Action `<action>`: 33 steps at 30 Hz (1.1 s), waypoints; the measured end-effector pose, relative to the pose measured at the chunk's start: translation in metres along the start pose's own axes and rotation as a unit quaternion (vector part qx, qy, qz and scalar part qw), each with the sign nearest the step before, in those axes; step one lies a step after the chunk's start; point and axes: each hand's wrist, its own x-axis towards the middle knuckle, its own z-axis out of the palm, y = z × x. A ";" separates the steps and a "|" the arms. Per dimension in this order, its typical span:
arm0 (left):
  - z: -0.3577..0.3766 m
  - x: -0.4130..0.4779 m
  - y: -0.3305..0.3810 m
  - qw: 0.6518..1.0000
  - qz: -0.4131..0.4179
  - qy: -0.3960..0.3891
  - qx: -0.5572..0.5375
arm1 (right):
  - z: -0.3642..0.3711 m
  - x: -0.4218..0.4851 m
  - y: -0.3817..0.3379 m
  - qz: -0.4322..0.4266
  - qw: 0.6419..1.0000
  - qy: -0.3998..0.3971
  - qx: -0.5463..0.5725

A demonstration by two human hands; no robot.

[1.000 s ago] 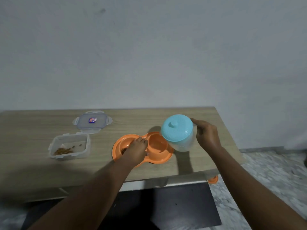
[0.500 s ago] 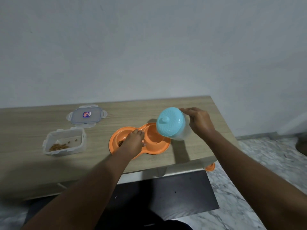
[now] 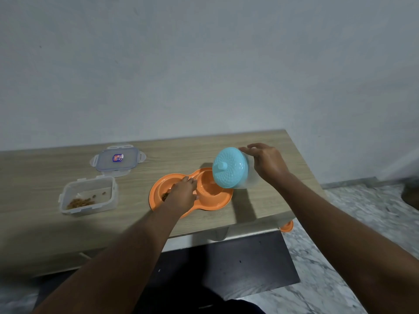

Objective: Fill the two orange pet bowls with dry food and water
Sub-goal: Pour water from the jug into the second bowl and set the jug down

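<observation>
An orange double pet bowl [image 3: 217, 201] lies on the wooden table [image 3: 260, 205]. Its left bowl holds some brown dry food [image 3: 165, 196], partly hidden by my left hand [image 3: 181, 196], which rests on the divider between the two bowls with fingers curled. My right hand [image 3: 267, 163] grips a clear water jug with a light blue lid [image 3: 229, 167]. The jug is tipped steeply toward the left, its lid over the right bowl. I cannot tell whether water is flowing.
A clear food container [image 3: 89, 196] with a little dry food stands at the left, its lid [image 3: 116, 158] lying behind it. The table's right edge is close to the jug. Marble floor and a small orange object [image 3: 286, 226] lie below.
My right hand has tipped the jug further over toward the right bowl. My left hand has stayed on the bowl. The camera view has shifted slightly.
</observation>
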 end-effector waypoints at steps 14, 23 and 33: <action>-0.003 0.002 0.002 1.000 -0.006 -0.011 0.018 | -0.003 0.008 0.001 -0.011 1.000 -0.004 -0.018; -0.003 0.005 0.001 0.999 -0.001 -0.022 0.034 | -0.003 0.010 0.000 -0.032 0.999 -0.010 -0.023; -0.002 0.007 0.000 0.999 0.001 -0.018 0.029 | 0.004 0.006 0.008 -0.025 0.999 0.010 0.019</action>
